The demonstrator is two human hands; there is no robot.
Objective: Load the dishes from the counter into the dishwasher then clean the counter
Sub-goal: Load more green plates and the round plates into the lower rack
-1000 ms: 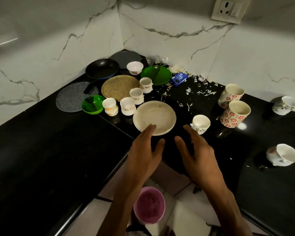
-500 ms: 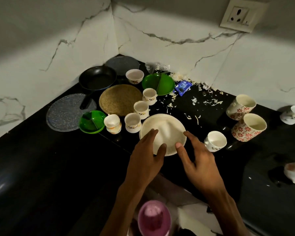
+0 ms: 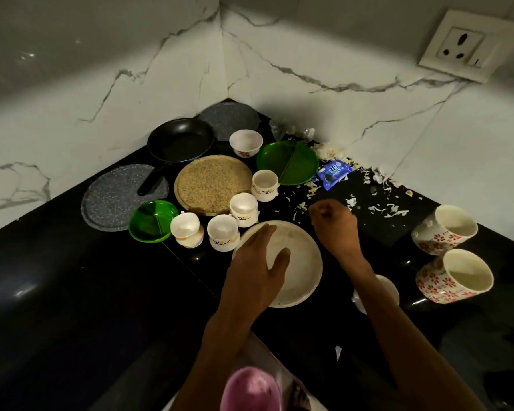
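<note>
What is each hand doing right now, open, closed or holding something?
Left hand: open, fingers straight, resting on the white plate.
Right hand: fingers curled beyond the plate; whether they pinch anything cannot be told.

Your one head camera looked steeply down from close above the corner surface (image 3: 72, 292), facing the dim, perhaps shadowed, wall corner (image 3: 221, 54).

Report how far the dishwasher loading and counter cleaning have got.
Nothing looks loaded yet. In hand: the left hand rests on the white plate, and the right hand is curled just past its rim. Left: cups, green plate, pan, mugs, scraps on the counter.
</note>
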